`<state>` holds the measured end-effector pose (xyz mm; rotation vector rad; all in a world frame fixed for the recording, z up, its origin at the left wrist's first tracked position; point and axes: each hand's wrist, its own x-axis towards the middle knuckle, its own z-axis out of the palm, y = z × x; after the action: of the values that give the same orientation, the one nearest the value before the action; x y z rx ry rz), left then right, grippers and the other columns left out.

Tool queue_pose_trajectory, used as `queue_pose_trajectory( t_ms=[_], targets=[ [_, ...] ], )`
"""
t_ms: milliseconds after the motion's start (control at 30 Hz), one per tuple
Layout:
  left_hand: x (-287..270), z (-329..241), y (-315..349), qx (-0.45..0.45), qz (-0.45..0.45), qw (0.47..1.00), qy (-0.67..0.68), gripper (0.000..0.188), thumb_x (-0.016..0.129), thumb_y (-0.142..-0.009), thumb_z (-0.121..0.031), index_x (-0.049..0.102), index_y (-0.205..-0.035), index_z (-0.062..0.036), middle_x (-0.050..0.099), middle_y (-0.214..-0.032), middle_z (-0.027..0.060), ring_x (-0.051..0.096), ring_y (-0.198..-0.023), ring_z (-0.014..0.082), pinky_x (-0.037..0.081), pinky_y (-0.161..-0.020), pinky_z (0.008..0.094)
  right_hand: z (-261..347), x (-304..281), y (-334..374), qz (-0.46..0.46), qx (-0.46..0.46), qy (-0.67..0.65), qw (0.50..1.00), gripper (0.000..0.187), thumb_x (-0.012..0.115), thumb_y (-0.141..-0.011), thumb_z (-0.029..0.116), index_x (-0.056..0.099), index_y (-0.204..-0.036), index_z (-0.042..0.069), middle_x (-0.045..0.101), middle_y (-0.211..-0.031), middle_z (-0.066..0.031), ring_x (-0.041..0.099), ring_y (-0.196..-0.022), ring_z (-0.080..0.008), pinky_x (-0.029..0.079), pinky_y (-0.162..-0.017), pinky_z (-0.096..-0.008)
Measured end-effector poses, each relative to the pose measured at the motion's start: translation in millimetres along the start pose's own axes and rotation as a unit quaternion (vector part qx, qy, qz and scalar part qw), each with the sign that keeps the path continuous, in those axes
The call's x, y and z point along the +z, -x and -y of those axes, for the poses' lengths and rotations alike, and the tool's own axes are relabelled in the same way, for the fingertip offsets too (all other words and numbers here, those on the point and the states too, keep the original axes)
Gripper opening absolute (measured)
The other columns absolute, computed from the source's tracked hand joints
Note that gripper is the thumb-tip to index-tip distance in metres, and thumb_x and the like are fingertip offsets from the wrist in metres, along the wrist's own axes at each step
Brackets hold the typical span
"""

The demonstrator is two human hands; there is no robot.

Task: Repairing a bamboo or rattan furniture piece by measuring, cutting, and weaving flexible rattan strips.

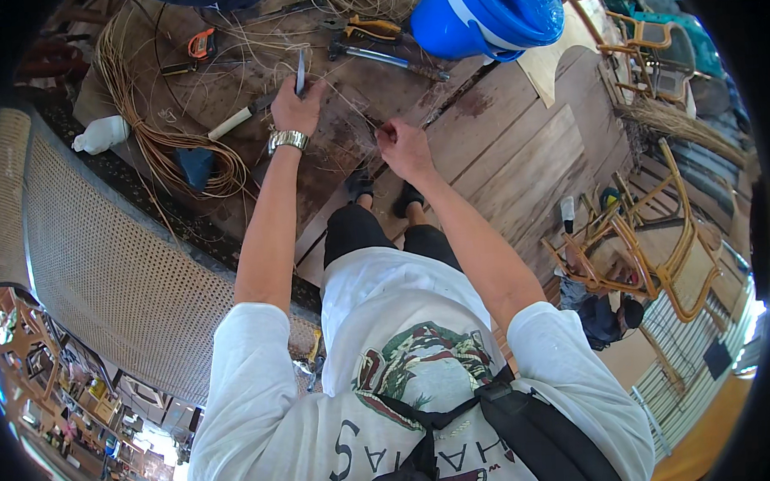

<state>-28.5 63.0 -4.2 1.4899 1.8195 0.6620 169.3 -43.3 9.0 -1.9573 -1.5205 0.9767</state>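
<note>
My left hand [296, 110], with a metal-banded watch [288, 140] on its wrist, is closed around a knife whose pale blade [300, 71] points away from me. A thin cane strand [346, 100] runs from beside the left hand to my right hand [406, 151]. There the thumb and fingers pinch it; its very end is hidden. Both hands are above the brown work surface, a short gap apart. Just left of the left hand lies a tool with a cream handle [230, 124]. Loose strands are scattered around the knife.
Coiled cane [157, 151] and a white bottle [101, 134] lie to the left, beside a woven cane panel [122, 250]. Farther off are a tape measure [201, 44], pliers [373, 27], a hammer [387, 58] and a blue bucket [458, 22]. Chair frames [648, 248] and another person [604, 322] are at right.
</note>
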Motion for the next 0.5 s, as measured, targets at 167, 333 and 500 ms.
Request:
queue_pose_trajectory(
  t_ms=[167,333,500],
  targets=[
    [-19,19,23,0.005,-0.136,0.99,0.04,0.043,0.058,-0.094,-0.045,0.065,-0.107,-0.0037,0.069,-0.08,0.0138,0.067,-0.075,0.0314,0.052,-0.071,0.04,11,1,3,-0.026,-0.079,0.097,0.992,0.009,0.063,-0.082,0.013,0.059,-0.087,0.007,0.066,-0.079,-0.0163,0.066,-0.074,-0.0388,0.052,-0.065,-0.0472],
    [-29,12,65,-0.013,0.03,0.999,0.042,0.031,0.066,-0.091,-0.032,0.065,-0.107,-0.0053,0.068,-0.079,0.0126,0.066,-0.07,0.0258,0.05,-0.064,0.0366,11,-2,4,-0.013,-0.118,0.185,0.976,0.011,0.063,-0.081,0.012,0.055,-0.089,0.011,0.065,-0.082,-0.0129,0.065,-0.072,-0.0372,0.053,-0.061,-0.0471],
    [-10,15,73,0.054,0.122,0.991,0.01,0.025,0.066,-0.091,-0.03,0.066,-0.105,-0.0094,0.069,-0.085,0.017,0.066,-0.077,0.0372,0.052,-0.067,0.0432,9,-1,3,-0.014,-0.15,0.179,0.972,0.012,0.062,-0.082,0.011,0.053,-0.09,0.011,0.065,-0.086,-0.0128,0.066,-0.074,-0.0368,0.053,-0.061,-0.0472]
  ],
)
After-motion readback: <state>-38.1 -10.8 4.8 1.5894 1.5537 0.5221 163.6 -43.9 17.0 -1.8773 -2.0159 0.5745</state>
